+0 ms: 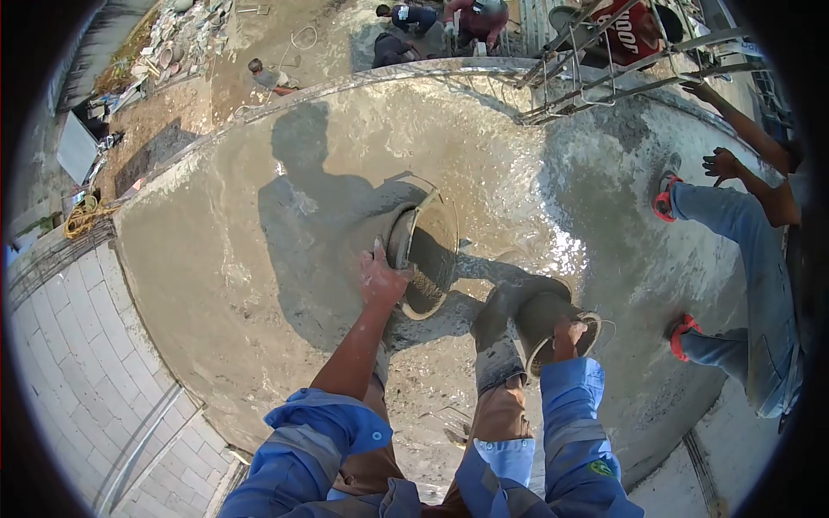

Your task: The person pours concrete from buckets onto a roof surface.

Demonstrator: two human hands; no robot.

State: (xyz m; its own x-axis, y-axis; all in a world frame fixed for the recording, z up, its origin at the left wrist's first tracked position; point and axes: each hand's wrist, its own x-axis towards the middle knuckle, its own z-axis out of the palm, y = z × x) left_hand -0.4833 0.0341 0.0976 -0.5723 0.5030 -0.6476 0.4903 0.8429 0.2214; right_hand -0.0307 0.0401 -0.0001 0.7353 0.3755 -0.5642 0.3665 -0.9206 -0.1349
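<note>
My left hand is on the side of a cement-smeared bucket, which is tilted so that its mouth faces right. Grey wet residue coats the inside of this bucket, and its wire handle hangs by the rim. With closed fingers, my right hand grips the rim of a second cement-coated bucket, tipped with its mouth toward me. Both buckets are over wet concrete. My boots stand in the concrete, just behind the buckets.
On the right, a co-worker in jeans and red-trimmed boots stands on the slab, hands apart from mine. A metal ladder-like frame leans at the far edge. Several people are below. A block wall borders the left, near rubble.
</note>
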